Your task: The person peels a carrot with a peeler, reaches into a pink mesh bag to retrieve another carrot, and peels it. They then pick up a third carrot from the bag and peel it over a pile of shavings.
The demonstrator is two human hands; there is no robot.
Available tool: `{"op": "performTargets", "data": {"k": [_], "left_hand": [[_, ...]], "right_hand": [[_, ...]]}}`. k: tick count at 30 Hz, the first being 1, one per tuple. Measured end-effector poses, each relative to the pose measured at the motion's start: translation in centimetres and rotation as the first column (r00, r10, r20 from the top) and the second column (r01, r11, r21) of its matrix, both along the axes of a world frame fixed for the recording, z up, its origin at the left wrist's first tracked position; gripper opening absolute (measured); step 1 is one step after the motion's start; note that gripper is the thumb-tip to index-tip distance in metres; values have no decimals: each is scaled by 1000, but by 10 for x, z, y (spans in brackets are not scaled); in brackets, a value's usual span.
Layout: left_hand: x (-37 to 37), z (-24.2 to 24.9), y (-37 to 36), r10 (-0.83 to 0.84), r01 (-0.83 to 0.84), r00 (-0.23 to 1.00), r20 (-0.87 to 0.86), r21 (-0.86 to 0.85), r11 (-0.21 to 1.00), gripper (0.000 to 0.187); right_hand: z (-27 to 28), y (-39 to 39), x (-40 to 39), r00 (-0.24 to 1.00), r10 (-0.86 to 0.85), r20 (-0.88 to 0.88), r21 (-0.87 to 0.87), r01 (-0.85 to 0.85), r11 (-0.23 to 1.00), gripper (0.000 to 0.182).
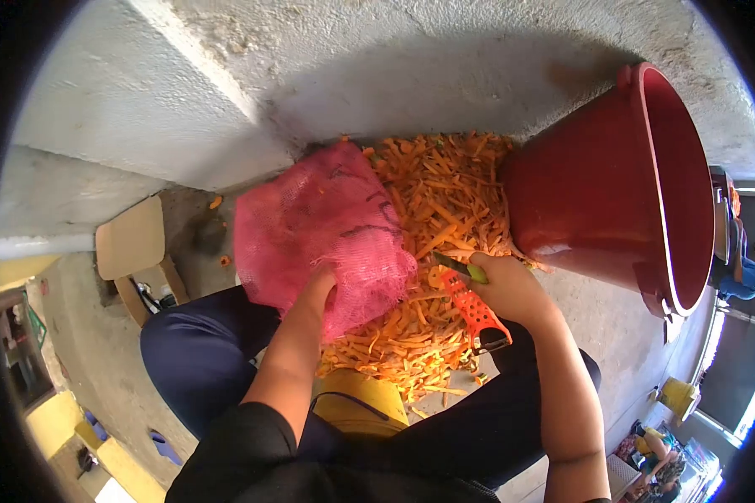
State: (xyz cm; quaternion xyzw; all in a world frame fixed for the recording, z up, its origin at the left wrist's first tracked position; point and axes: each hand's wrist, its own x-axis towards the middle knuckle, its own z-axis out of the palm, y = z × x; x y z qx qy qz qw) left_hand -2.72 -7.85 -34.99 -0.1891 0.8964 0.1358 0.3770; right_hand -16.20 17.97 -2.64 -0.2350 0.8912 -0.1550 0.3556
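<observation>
A pink mesh bag (310,222) lies over a heap of orange peelings (445,189) that look like carrot. My left hand (324,280) is closed on the bag's near side, its fingers mostly hidden in the folds. To the right, my right hand (507,287) is wrapped round a small knife with a green handle (476,273); the blade points left over the peelings. An orange peeler (473,308) with a perforated body hangs from the same hand, its metal end towards me. Below the heap, between my legs, is a yellow container (356,396).
A large dark red bucket (591,184) stands at the right of the heap, against the concrete wall (470,75). An open cardboard box (134,239) sits at the left. A blue slipper (165,448) lies lower left. Other people (663,459) are at the far right.
</observation>
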Motion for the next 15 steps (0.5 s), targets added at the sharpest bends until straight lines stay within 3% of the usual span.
{"op": "performTargets", "data": {"k": [4,7,10,13,15], "left_hand": [[-5,59,-21,-82,94,979,-189,52,994,30],[-23,142,-31,-239,229,971,16,233,945,29],[-24,242,-37,-354,324,934,46,304,896,31],[-11,322,-50,-195,200,979,-61,490,849,31],[3,349,-61,-42,148,985,-168,688,711,33]], "right_hand": [[-11,14,1,996,-36,-83,-94,28,995,29],[-8,20,1,994,-102,-50,-103,96,990,29],[10,15,5,991,-134,-7,-94,133,987,26],[6,23,8,990,-132,-48,-134,125,983,28],[9,23,11,989,-133,-68,-151,122,981,27]]}}
